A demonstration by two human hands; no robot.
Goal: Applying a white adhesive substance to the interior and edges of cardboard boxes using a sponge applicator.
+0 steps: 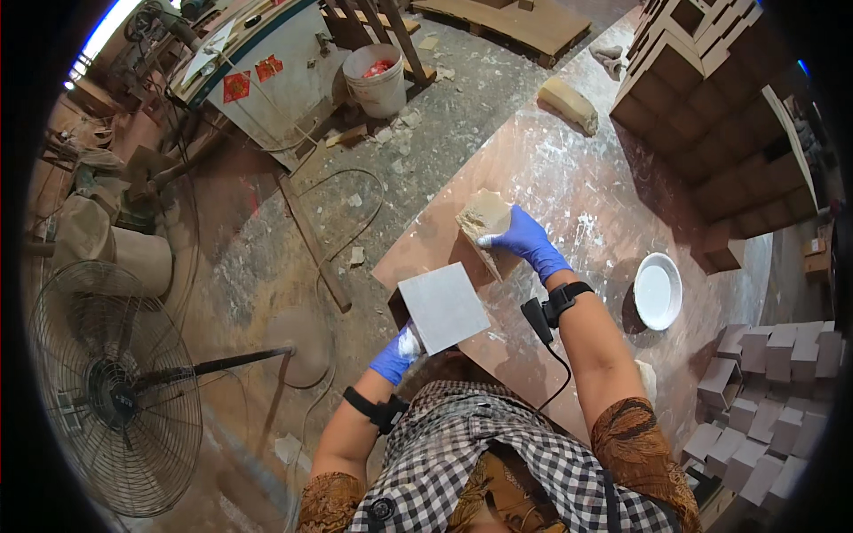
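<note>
My left hand (397, 358), in a blue glove with white smears, holds a square box (444, 308) over the table's near edge. The box's flat, pale grey face is turned up, and most of my left fingers are hidden beneath it. Farther off, my right hand (526, 242), gloved the same way, is closed on a beige, sponge-like block (487, 213) with a rough, crumbly side. My right thumb, whitened at the tip, lies on that side. The block and the box are apart. To the right of my right forearm stands a round white dish (658, 291).
The worn table (569, 200) carries a yellowish block (569, 105) at its far side. Brown open boxes (711, 115) are stacked far right, several grey boxes (755, 391) near right. A caged fan (120, 391) stands left. Beyond the table are a white bucket (375, 80) and a wooden pallet (506, 27).
</note>
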